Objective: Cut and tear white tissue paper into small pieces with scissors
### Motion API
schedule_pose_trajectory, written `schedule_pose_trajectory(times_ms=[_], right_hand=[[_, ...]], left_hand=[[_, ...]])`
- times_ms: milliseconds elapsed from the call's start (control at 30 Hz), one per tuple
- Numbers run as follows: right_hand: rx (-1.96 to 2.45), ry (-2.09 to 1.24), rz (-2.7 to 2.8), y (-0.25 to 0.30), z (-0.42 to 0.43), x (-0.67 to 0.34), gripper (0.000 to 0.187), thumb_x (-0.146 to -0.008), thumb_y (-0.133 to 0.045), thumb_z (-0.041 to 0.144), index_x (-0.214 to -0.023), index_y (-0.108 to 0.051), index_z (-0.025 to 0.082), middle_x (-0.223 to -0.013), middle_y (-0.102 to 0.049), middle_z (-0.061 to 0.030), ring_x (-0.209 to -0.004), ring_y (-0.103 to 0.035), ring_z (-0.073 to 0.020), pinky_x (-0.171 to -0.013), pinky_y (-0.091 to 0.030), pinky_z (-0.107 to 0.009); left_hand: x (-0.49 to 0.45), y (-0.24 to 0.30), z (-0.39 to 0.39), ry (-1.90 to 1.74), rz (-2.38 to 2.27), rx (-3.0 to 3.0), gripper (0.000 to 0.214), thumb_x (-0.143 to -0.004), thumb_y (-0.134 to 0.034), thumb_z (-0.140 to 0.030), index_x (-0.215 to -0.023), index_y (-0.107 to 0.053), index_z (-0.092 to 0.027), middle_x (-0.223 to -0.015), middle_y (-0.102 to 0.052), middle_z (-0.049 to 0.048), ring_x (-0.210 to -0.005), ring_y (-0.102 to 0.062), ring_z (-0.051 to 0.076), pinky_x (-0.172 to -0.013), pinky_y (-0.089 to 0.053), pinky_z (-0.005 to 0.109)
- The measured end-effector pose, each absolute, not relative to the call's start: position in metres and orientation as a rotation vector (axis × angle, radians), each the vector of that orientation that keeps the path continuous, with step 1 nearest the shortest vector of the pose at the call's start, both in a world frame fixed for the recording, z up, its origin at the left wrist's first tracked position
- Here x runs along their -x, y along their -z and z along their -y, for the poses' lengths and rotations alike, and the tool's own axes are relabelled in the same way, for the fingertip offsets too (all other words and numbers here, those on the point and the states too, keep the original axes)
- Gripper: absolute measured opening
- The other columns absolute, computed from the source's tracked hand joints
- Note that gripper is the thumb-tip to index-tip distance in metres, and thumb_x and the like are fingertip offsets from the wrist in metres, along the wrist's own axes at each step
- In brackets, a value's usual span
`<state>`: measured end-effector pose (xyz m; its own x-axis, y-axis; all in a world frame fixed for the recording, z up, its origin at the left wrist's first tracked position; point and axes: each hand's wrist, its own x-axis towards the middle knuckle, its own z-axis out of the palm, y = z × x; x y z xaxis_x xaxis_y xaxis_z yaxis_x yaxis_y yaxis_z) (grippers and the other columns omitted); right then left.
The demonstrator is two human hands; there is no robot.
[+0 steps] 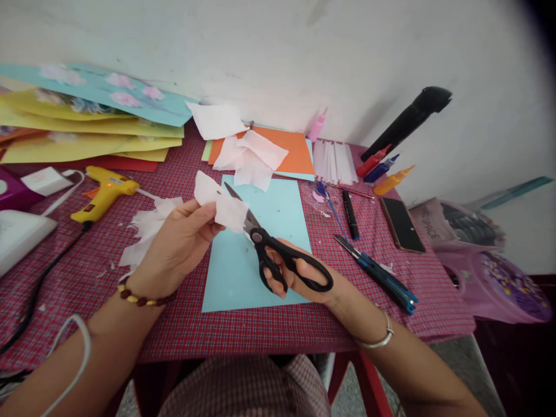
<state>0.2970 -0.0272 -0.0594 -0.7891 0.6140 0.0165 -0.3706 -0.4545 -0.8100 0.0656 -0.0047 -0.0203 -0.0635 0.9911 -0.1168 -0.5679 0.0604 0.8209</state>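
My left hand (191,234) pinches a small piece of thin white paper (232,212) between thumb and fingers. In my right hand (295,272) are black-handled scissors (257,236), with fingers through the loops. The scissor blades are parted, and the white paper lies between them. Both hands are above a light blue sheet (278,214) that lies flat on the table. Beside my left wrist is a pile of white paper scraps (150,226). More thin pale pieces (252,156) rest at the sheet's far edge.
A yellow glue gun (104,191) with a black cord lies left. Stacked coloured sheets (95,136) stand behind it. On the right are a utility knife (382,278), a black marker (351,214), a phone (402,225) and paint tubes (393,180). White sticks (334,162) lie near the wall.
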Motion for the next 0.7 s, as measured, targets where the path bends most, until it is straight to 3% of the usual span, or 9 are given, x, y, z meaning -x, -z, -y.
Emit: schedule_pose_trajectory(times_ms=[200,400,567,700], right_hand=[[0.324,-2.249,1.155,0.0592,0.0285,-0.2977,0.054,-0.086,-0.064,0.055,-0.124,-0.05,0.018,-0.092,-0.057,-0.0034,-0.065,-0.056,-0.0087,-0.054,-0.045,-0.021],[0.341,-2.265,1.142,0.0621,0.0274,-0.2987,0.06,-0.086,-0.064,0.056,-0.129,-0.047,0.018,-0.093,-0.058,-0.004,-0.067,-0.058,-0.0096,-0.055,-0.047,-0.022],[0.315,-2.254,1.123,0.0613,0.0268,-0.2999,0.053,-0.089,-0.063,0.051,-0.128,-0.05,0.018,-0.095,-0.059,-0.0051,-0.069,-0.06,-0.0101,-0.055,-0.045,-0.021],[0.365,-2.27,1.14,0.0573,0.0276,-0.2994,0.058,-0.084,-0.066,0.056,-0.125,-0.05,0.017,-0.092,-0.06,-0.0047,-0.066,-0.058,-0.0099,-0.053,-0.045,-0.021]], left_hand=[[-0.06,0.0217,0.0016,-1.523,-0.835,-0.56,0.013,-0.082,-0.067,-0.013,-0.069,-0.066,-0.017,-0.072,-0.069,-0.0011,-0.065,-0.063,0.009,-0.065,-0.056,0.02],[-0.0631,0.0168,0.0059,-1.461,-0.835,-0.599,0.007,-0.078,-0.071,-0.016,-0.073,-0.069,-0.019,-0.079,-0.07,0.0002,-0.069,-0.063,0.01,-0.068,-0.056,0.022],[-0.0639,0.019,0.0074,-1.4,-0.908,-0.616,0.008,-0.075,-0.074,-0.016,-0.068,-0.071,-0.017,-0.07,-0.068,0.0008,-0.065,-0.061,0.011,-0.066,-0.056,0.022],[-0.0629,0.0184,0.0045,-1.428,-0.927,-0.594,0.013,-0.073,-0.078,-0.021,-0.064,-0.068,-0.019,-0.07,-0.068,-0.0011,-0.063,-0.059,0.009,-0.064,-0.055,0.021]])
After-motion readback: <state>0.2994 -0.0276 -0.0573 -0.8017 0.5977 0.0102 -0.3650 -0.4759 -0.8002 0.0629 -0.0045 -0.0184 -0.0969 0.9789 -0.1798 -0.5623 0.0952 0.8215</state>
